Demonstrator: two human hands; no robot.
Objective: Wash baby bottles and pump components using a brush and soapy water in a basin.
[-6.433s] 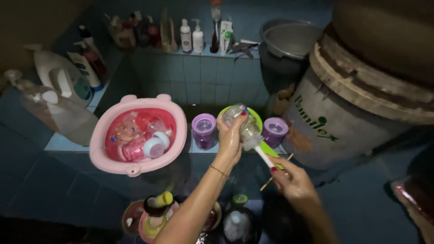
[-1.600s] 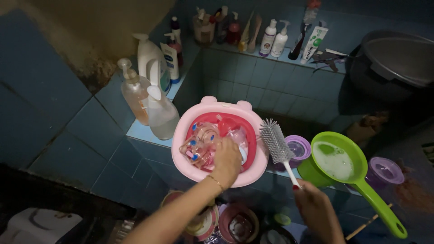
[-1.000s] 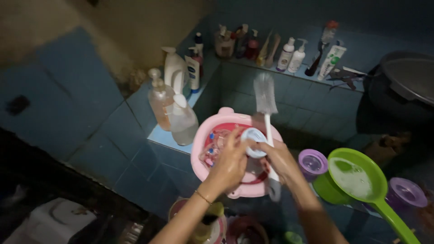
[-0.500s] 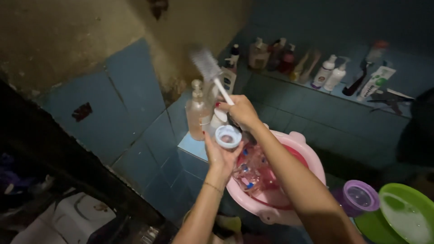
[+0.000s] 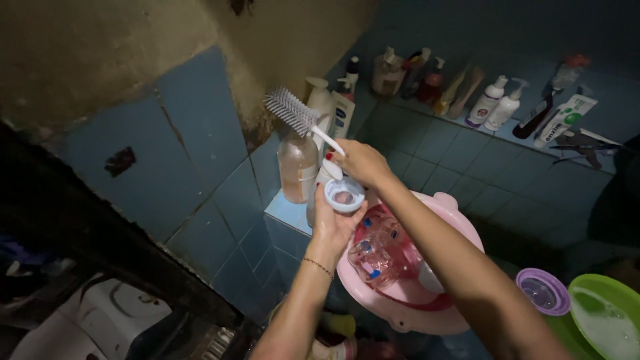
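The basin (image 5: 427, 313) sits at the ledge's (image 5: 283, 212) front edge, with pump bottles (image 5: 298, 167) behind it toward the left corner. The left hand (image 5: 331, 223) holds a ring cap (image 5: 344, 195) above the basin's left rim, just beneath the right hand (image 5: 360, 162) with the brush (image 5: 293, 113). More bottles (image 5: 493, 103) line the back shelf (image 5: 460, 123)

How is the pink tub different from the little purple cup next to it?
The pink tub is much bigger than the purple cup. The tub is pale pink outside and red inside; the cup is purple with a clear middle. The tub is full of clear bottle parts with blue dots; whether the cup holds anything is too dark to tell. Both are round plastic and sit on the blue tiles.
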